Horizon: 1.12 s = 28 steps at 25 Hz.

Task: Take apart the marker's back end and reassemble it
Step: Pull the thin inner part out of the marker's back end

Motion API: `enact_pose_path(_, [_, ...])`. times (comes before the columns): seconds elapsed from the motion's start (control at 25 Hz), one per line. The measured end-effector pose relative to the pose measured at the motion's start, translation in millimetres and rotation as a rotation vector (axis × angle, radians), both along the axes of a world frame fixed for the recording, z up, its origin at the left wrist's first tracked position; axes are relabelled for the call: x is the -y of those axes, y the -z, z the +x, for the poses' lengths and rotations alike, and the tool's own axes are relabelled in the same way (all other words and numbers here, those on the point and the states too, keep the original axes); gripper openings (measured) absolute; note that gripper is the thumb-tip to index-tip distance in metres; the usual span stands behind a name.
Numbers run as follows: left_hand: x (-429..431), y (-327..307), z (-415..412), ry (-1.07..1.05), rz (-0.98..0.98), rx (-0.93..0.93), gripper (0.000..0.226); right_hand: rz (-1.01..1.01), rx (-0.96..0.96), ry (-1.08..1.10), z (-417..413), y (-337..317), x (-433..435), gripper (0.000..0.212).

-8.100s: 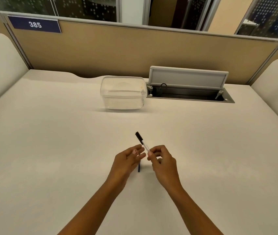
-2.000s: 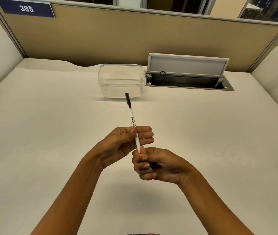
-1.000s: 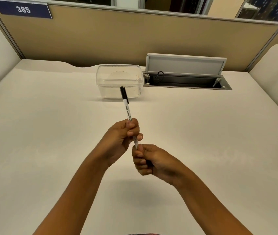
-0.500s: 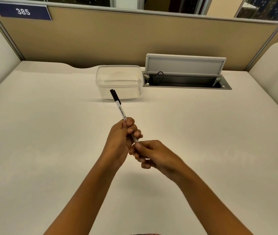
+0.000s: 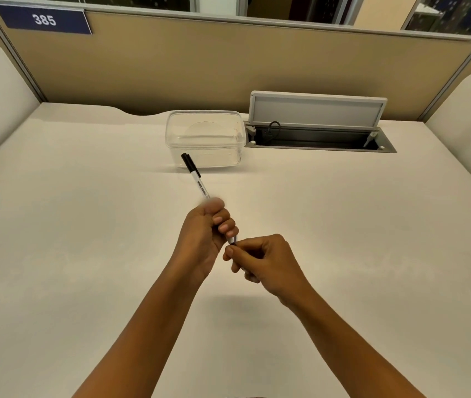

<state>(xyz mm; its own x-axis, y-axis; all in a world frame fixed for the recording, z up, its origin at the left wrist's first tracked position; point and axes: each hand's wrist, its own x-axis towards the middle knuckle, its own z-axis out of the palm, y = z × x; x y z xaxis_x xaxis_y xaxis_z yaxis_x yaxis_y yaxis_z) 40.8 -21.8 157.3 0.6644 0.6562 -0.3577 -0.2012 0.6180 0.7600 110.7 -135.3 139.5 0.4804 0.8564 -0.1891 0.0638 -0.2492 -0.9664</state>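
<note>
A slim white marker [image 5: 201, 188] with a black cap points up and to the left, held above the middle of the table. My left hand [image 5: 206, 238] is wrapped around its barrel, fingers curled over the lower half. My right hand [image 5: 260, 259] pinches the marker's back end between thumb and forefinger, right below the left hand's fingers. The back end itself is mostly hidden by my fingertips; only a short dark bit shows.
A clear plastic box [image 5: 205, 137] stands behind the marker's cap. To its right a cable hatch [image 5: 319, 122] is open in the white table [image 5: 85, 225]. A tan partition [image 5: 200, 64] closes the far side; padded panels flank both sides.
The marker has tilted from nearly upright to leaning left, and both hands have sunk a little toward the table. My right hand has shifted from a fist to a fingertip pinch on the back end.
</note>
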Motion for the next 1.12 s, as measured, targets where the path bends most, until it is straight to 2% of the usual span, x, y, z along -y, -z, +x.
enact_pose_path(0.08, [-2,0,0,-0.015,-0.009,0.001,0.039,-0.012,0.146,0.055,-6,-2,0,0.013])
enact_pose_path(0.12, [-2,-1,0,-0.016,-0.015,0.009,0.039,-0.004,0.146,0.085,-7,-2,0,0.011])
enact_pose_path(0.28, [-3,-3,-3,-0.021,-0.064,0.063,0.04,-0.009,-0.168,0.098,-4,-5,0,0.024])
enact_pose_path(0.36, [-4,-2,-3,-0.013,-0.077,0.062,0.04,-0.021,-0.237,0.06,-4,-4,1,0.027])
enact_pose_path(0.52, [0,1,-3,0.0,-0.068,0.038,0.039,-0.026,-0.154,0.112,-5,-2,3,0.017])
enact_pose_path(0.64, [2,1,-2,0.005,-0.053,0.026,0.039,-0.049,-0.087,0.162,-6,-1,1,0.023])
enact_pose_path(0.88, [-2,0,-3,-0.007,-0.06,0.036,0.04,-0.043,-0.14,0.131,-10,-1,3,0.025])
enact_pose_path(1.0, [-1,2,-3,-0.007,-0.078,0.018,0.04,-0.044,-0.05,0.2,-13,0,5,0.016])
enact_pose_path(1.12, [1,5,-1,-0.013,-0.054,-0.014,0.04,-0.059,0.041,0.285,-14,4,4,0.021])
